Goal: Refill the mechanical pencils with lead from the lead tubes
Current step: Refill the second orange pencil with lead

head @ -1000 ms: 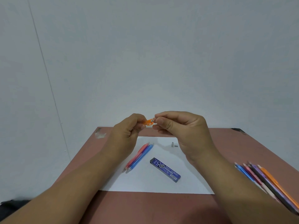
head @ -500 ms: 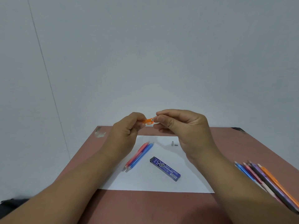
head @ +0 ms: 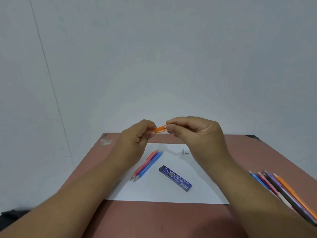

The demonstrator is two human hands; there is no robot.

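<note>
The left hand [head: 135,140] grips an orange mechanical pencil [head: 160,129] held up over the table [head: 154,220], and the right hand [head: 193,133] pinches a thin lead at its open end. Below the grip, on white paper [head: 154,193], lie the blue lead tube [head: 175,178] and a red and blue pencil pair [head: 146,166]; further pencils [head: 281,191] lie far right.

A plain desk setup in a bare room, perhaps a home or study corner. A reddish-brown table [head: 171,220] stands against a blank pale wall [head: 154,57], with white paper [head: 154,191] and pencils [head: 283,191] on it.
</note>
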